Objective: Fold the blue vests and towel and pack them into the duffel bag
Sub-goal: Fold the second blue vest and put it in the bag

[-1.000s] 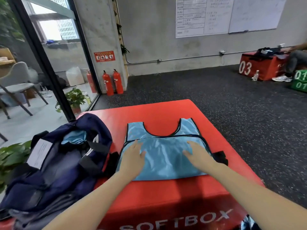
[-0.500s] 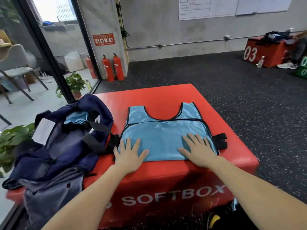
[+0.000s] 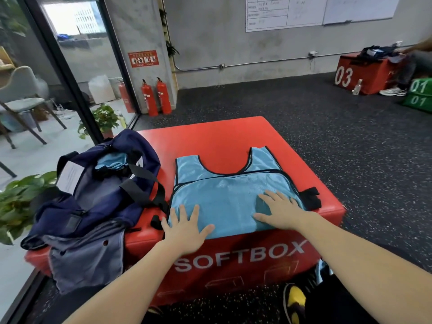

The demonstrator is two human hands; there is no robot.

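Observation:
A light blue vest [image 3: 228, 190] with black trim lies folded in half on the red soft box [image 3: 210, 134], its shoulder straps pointing away from me. My left hand [image 3: 185, 226] presses flat on the vest's near left corner, fingers spread. My right hand [image 3: 279, 210] lies flat on the near right part, fingers straight. A navy duffel bag [image 3: 93, 190] sits open on the box's left side, with a piece of light blue fabric [image 3: 112, 160] inside it. Black straps [image 3: 309, 198] stick out at the vest's right edge.
The box stands on dark speckled flooring [image 3: 350, 148]. A glass wall frame [image 3: 63, 73] and potted plants [image 3: 21, 202] are at the left. Two red fire extinguishers [image 3: 156, 97] stand by the pillar. Another red box [image 3: 364, 73] and green boxes [image 3: 419, 94] are at the far right.
Both hands slid toward me over the vest, from its middle to its near edge, staying flat. The view tilted down, so more of the box front shows.

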